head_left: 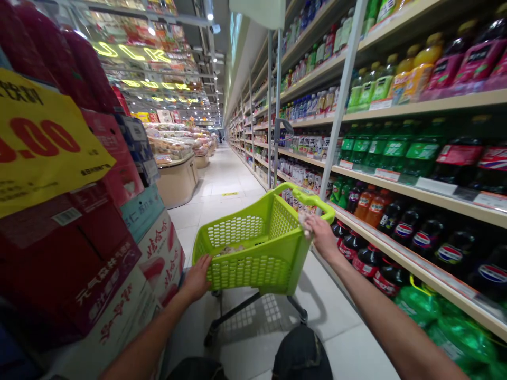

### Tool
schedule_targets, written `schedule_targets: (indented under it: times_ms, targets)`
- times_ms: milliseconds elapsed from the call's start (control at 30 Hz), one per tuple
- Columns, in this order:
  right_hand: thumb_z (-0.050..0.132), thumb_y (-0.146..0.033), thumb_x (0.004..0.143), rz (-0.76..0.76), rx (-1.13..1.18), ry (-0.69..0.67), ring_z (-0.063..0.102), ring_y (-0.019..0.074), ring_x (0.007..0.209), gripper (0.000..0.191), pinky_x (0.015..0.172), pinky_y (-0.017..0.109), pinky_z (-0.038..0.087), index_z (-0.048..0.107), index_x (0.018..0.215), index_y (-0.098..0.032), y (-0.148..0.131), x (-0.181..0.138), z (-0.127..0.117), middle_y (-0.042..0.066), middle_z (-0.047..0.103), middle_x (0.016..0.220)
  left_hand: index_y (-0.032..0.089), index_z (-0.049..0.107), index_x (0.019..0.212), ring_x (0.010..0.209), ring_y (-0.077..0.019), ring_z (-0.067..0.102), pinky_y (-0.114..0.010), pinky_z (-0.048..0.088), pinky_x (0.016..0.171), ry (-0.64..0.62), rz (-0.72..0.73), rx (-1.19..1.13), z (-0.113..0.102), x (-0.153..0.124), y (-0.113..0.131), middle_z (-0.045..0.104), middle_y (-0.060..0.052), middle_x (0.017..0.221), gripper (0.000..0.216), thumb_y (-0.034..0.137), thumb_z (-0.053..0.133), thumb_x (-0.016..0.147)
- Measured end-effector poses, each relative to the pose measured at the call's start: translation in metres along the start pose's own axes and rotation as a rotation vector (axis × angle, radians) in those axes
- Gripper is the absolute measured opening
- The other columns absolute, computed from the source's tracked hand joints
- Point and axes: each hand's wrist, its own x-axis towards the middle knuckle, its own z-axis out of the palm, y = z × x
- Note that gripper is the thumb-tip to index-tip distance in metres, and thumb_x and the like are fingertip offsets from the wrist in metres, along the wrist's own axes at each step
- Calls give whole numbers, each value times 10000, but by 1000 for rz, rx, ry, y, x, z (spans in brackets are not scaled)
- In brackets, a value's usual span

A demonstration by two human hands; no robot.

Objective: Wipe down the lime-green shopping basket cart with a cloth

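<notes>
A lime-green plastic shopping cart [253, 264] stands sideways before me on dark wheeled legs. My left hand [198, 277] is closed on the left end of its basket, fingertips at the rim. Held in my right hand [321, 235] is a crumpled whitish cloth [304, 220], pressed against the basket's edge just below the green handle [311, 198]. Through the basket's opening a small mottled pale thing [232, 249] shows at the bottom; its kind is unclear.
Shelves of drink bottles [407, 142] line the right side, with green bottle packs [447, 322] low down. Stacked drink cartons [158, 248] and a yellow price sign [43, 142] crowd the left. A tiled aisle [222, 179] runs ahead past a rounded display counter [178, 182].
</notes>
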Motion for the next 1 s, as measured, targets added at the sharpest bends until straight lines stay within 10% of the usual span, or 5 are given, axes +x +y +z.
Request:
schedule_targets:
  times_ms: [133,267,533,767,1000]
  targets:
    - [399,-136,781,121,-20,77,461,242,1155,352,961,449,390,605,1066,-150,-11,1,4,129,554,1194,110,279,1325,1333,-247,228,-395,245,1078,38,-20,-25,2,-5,3,291,-144,1428,735,92,485,619]
    - [356,-169,834,-150,115,-152,484,191,1136,338,970,395,400,609,1050,-228,-51,-7,24,50,593,1156,112,266,1335,1338,-248,211,-391,244,1070,24,-27,-18,0,-10,5,272,-142,1438,744,79,475,622]
    - [399,-176,765,94,-222,-103,442,301,1157,354,932,484,377,579,1064,-124,15,22,-23,175,502,1231,106,321,1300,1322,-240,252,-376,246,1073,118,-20,-61,8,-9,-1,338,-122,1406,661,118,469,656]
    - [567,-260,697,-25,-302,-314,345,339,1241,493,964,590,257,497,1172,-151,-7,17,-23,177,393,1351,128,367,1265,1291,-230,313,-382,275,1065,159,5,-91,20,3,-14,405,-102,1361,590,131,443,680]
    - [458,-222,800,-175,2,-331,549,222,1032,223,872,403,447,598,966,-172,19,43,-33,111,610,1099,149,425,1217,1273,-236,345,-375,292,1050,186,-49,-66,18,4,-15,453,-88,1322,569,105,452,650]
